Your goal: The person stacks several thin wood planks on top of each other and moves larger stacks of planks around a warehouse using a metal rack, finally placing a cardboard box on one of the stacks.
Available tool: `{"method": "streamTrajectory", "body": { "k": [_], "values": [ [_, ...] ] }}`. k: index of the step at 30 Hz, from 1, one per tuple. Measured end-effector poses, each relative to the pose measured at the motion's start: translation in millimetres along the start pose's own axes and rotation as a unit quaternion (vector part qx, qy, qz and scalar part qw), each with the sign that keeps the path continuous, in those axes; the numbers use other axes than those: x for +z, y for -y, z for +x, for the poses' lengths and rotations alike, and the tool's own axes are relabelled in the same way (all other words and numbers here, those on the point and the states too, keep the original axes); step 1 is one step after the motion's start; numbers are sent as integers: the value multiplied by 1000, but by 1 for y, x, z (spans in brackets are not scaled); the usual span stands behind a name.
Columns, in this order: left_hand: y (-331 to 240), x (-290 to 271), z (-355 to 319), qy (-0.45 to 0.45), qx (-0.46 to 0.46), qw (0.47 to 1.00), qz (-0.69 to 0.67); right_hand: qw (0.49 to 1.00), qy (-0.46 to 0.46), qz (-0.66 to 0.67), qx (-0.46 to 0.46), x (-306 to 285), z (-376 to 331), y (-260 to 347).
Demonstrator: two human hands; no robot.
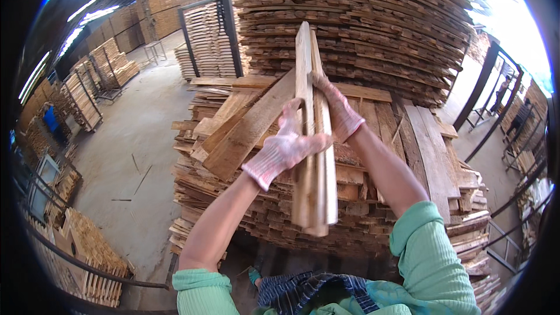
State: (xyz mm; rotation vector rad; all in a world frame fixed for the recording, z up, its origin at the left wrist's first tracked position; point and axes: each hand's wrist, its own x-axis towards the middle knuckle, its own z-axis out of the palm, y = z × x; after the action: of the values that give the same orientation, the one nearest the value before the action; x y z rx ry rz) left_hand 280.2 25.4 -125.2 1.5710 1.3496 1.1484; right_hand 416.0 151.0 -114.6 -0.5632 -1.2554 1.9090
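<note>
Several narrow wooden boards (304,70) are held together as a bundle on edge, their lower ends blurred by motion. My left hand (289,146), in a pale pink knitted glove, wraps round the bundle's left side with the thumb across the front. Higher up, my right hand (338,107), gloved the same way, grips the bundle from the right; its fingertips are partly hidden behind the boards. Beneath the bundle lies a waist-high pile of sawn boards (429,151). A wide loose plank (251,128) rests slantwise on the pile, left of my hands.
A tall stack of layered boards (350,17) rises directly behind the pile. Dark metal frames (228,35) stand at the left and right. Concrete floor (128,157) with a few thin slivers stretches to the left. Two people (518,118) are far off at the right.
</note>
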Motion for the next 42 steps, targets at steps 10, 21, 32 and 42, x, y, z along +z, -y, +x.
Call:
{"method": "streamTrajectory", "body": {
  "k": [10,21,32,42],
  "values": [
    [11,-86,57,4,-115,784,610,980,-179,-75,42,-109,-112,73],
    [0,-93,97,31,-194,788,583,752,-344,-512,232,-304,-232,207],
    [18,-82,107,9,-195,825,530,574,-380,-666,288,-425,-227,159],
    [-7,-90,79,-46,-227,850,473,517,-344,-688,376,-333,-165,164]
  ]
}}
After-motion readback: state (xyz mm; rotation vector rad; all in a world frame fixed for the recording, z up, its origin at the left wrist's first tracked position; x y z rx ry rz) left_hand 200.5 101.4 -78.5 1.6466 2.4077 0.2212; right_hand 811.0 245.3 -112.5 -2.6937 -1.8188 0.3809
